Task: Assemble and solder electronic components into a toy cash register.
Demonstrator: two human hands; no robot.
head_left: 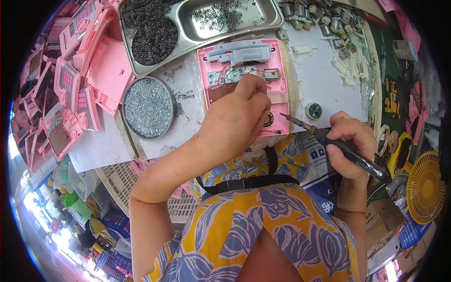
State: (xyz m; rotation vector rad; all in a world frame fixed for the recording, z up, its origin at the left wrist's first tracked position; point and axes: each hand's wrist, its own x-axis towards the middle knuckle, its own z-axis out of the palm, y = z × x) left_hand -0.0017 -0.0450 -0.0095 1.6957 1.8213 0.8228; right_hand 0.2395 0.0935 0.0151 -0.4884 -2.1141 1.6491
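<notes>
A pink plastic housing (280, 126) lies open in front of me. Inside it sit a grey-blue plastic part (239, 55), a small motor (271, 74), red and green wires and a brown circuit board (220, 93). My left hand (237, 115) is over the housing with its fingers pinched together; whatever they grip is hidden. A round black speaker (269, 119) shows partly beside those fingers. In my right hand (350, 141) is a black-handled soldering iron (322, 136), its tip pointing left near the housing's right edge. A small spool of solder wire (313, 111) stands close to the iron.
A metal tray (188, 35) of dark springs stands at the back, with a round tin (173, 101) of screws below it. Pink housings (110, 66) pile up on the left. Small motors (329, 23) and white plastic parts (347, 70) lie back right. A yellow fan (425, 188) is far right.
</notes>
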